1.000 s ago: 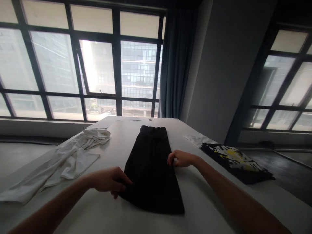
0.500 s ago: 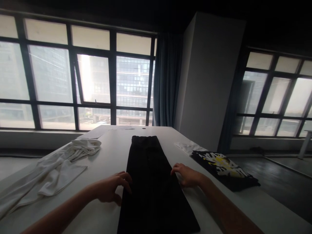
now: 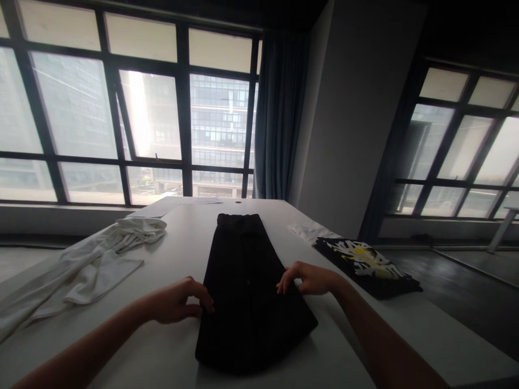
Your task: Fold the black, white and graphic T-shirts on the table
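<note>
Black pants point(image 3: 243, 270) lie lengthwise in front of me on the white table point(image 3: 162, 346), gathered waistband at the far end. Their near end flares toward the right. At the left edge of the cloth, my left hand point(image 3: 178, 300) has its fingers curled over the fabric with the thumb lower down. Opposite it, my right hand point(image 3: 306, 278) pinches the right edge, fingertips on top of the cloth. Both hands are closed on the pants; the thumb of the right is partly hidden.
A crumpled white garment point(image 3: 97, 270) is on the left of the table. To the right are a folded black garment with a white and yellow print point(image 3: 368, 265) and a white cloth point(image 3: 310, 234). Papers point(image 3: 156, 208) rest at the far left edge. Windows and a curtain point(image 3: 275, 119) stand beyond.
The near end of the pants has drawn away from me, its right corner shifting up and left. My right hand's fingers have moved farther onto the cloth. My view has tilted down slightly.
</note>
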A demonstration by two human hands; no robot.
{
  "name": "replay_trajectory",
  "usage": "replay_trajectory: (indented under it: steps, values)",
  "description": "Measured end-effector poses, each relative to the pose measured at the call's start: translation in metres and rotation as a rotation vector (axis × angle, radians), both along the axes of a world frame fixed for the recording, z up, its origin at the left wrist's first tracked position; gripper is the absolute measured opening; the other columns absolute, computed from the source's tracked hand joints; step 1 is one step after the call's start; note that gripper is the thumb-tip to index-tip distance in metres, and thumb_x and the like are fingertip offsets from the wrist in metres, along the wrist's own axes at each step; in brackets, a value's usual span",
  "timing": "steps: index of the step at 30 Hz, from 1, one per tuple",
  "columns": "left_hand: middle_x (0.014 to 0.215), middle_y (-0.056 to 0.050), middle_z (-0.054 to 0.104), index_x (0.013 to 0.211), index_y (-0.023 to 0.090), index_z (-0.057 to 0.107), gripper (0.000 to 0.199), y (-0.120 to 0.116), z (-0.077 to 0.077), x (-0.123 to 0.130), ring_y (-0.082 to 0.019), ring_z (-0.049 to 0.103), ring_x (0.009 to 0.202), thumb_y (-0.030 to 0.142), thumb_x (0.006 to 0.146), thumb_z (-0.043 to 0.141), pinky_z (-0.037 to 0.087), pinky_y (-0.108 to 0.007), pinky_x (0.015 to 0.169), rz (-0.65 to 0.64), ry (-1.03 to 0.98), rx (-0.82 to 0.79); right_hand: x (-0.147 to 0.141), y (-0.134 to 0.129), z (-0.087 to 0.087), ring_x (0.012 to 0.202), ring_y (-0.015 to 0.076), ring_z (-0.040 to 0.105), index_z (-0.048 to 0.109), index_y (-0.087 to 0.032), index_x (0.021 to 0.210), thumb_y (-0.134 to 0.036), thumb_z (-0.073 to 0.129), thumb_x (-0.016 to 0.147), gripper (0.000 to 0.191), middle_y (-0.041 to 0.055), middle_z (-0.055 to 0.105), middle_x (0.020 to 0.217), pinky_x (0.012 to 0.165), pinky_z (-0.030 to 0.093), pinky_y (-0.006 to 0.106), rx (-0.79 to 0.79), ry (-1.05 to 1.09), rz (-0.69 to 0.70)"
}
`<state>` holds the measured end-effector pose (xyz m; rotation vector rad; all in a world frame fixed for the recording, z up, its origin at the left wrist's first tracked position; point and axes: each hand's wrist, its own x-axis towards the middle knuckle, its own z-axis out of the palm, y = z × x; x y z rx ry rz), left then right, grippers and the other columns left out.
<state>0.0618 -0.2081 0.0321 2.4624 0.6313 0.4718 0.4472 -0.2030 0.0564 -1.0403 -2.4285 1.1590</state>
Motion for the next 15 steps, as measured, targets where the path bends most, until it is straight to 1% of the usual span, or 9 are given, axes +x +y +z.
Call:
replay_trajectory:
  steps: [2, 3, 5, 6, 8, 10, 12, 13, 15]
  values:
    - [0.096, -0.007, 0.078, 0.097, 0.024, 0.077, 0.022, 0.003, 0.008, -0.004, -0.022, 0.069, 0.088, 0.039, 0.086, 0.065, 0.052, -0.034, 0.086, 0.009, -0.005, -0.065, 0.004, 0.005, -0.001, 0.091, 0.0233, 0.069, 0.076, -0.015, 0.089, -0.025, 0.072, 0.070, 0.022, 0.0069, 0.075, 0.092, 0.091, 0.050, 0.038, -0.087, 0.087, -0.037]
    - [0.091, -0.007, 0.077, 0.094, 0.023, 0.078, 0.024, 0.007, 0.011, -0.005, -0.021, 0.069, 0.082, 0.042, 0.084, 0.067, 0.053, -0.032, 0.080, 0.011, -0.034, -0.137, 0.004, 0.010, -0.001, 0.085, 0.0219, 0.069, 0.074, -0.015, 0.088, -0.029, 0.074, 0.069, 0.024, 0.0058, 0.075, 0.088, 0.084, 0.052, 0.035, -0.114, 0.144, -0.076]
    - [0.079, -0.006, 0.075, 0.088, 0.019, 0.076, 0.032, 0.019, 0.016, -0.002, -0.020, 0.067, 0.072, 0.048, 0.076, 0.073, 0.053, -0.030, 0.068, 0.065, -0.167, -0.323, 0.001, 0.023, -0.003, 0.076, 0.0188, 0.066, 0.072, -0.015, 0.087, -0.035, 0.075, 0.068, 0.027, 0.0034, 0.072, 0.081, 0.072, 0.052, 0.031, -0.084, 0.302, -0.213]
    - [0.076, -0.005, 0.073, 0.089, 0.018, 0.074, 0.039, 0.027, 0.017, 0.001, -0.019, 0.065, 0.068, 0.052, 0.071, 0.076, 0.052, -0.030, 0.065, 0.131, -0.267, -0.404, -0.002, 0.032, -0.005, 0.072, 0.0173, 0.065, 0.070, -0.015, 0.087, -0.037, 0.075, 0.070, 0.029, 0.0026, 0.070, 0.079, 0.068, 0.052, 0.029, -0.029, 0.387, -0.317]
    - [0.074, -0.003, 0.069, 0.097, 0.016, 0.070, 0.055, 0.046, 0.015, 0.009, -0.018, 0.064, 0.066, 0.060, 0.064, 0.078, 0.052, -0.031, 0.064, 0.336, -0.464, -0.503, -0.009, 0.050, -0.012, 0.067, 0.0148, 0.061, 0.066, -0.015, 0.093, -0.044, 0.071, 0.075, 0.034, 0.0021, 0.068, 0.078, 0.060, 0.049, 0.026, 0.057, 0.508, -0.566]
    - [0.078, -0.002, 0.067, 0.112, 0.016, 0.064, 0.070, 0.063, 0.006, 0.017, -0.017, 0.063, 0.066, 0.066, 0.064, 0.075, 0.052, -0.032, 0.065, 0.551, -0.569, -0.546, -0.015, 0.065, -0.023, 0.062, 0.0128, 0.059, 0.061, -0.016, 0.102, -0.048, 0.067, 0.080, 0.040, 0.0027, 0.067, 0.079, 0.053, 0.047, 0.024, 0.035, 0.507, -0.779]
    - [0.083, -0.002, 0.066, 0.124, 0.017, 0.055, 0.079, 0.075, -0.007, 0.021, -0.016, 0.063, 0.067, 0.067, 0.065, 0.073, 0.052, -0.032, 0.065, 0.673, -0.558, -0.575, -0.016, 0.074, -0.036, 0.059, 0.0123, 0.059, 0.057, -0.015, 0.111, -0.046, 0.071, 0.080, 0.046, 0.0032, 0.066, 0.080, 0.048, 0.045, 0.022, -0.030, 0.414, -0.863]
    - [0.083, -0.002, 0.065, 0.128, 0.019, 0.052, 0.081, 0.079, -0.015, 0.021, -0.015, 0.062, 0.067, 0.066, 0.065, 0.073, 0.052, -0.031, 0.064, 0.685, -0.520, -0.571, -0.015, 0.076, -0.041, 0.059, 0.0123, 0.059, 0.055, -0.014, 0.115, -0.043, 0.074, 0.078, 0.051, 0.0029, 0.066, 0.079, 0.047, 0.044, 0.022, -0.050, 0.362, -0.859]
    - [0.079, 0.001, 0.063, 0.129, 0.020, 0.051, 0.081, 0.081, -0.030, 0.018, -0.014, 0.059, 0.064, 0.065, 0.065, 0.073, 0.049, -0.030, 0.060, 0.638, -0.403, -0.496, -0.012, 0.075, -0.049, 0.057, 0.0115, 0.057, 0.052, -0.014, 0.121, -0.040, 0.080, 0.074, 0.061, 0.0005, 0.064, 0.075, 0.046, 0.043, 0.021, -0.066, 0.285, -0.815]
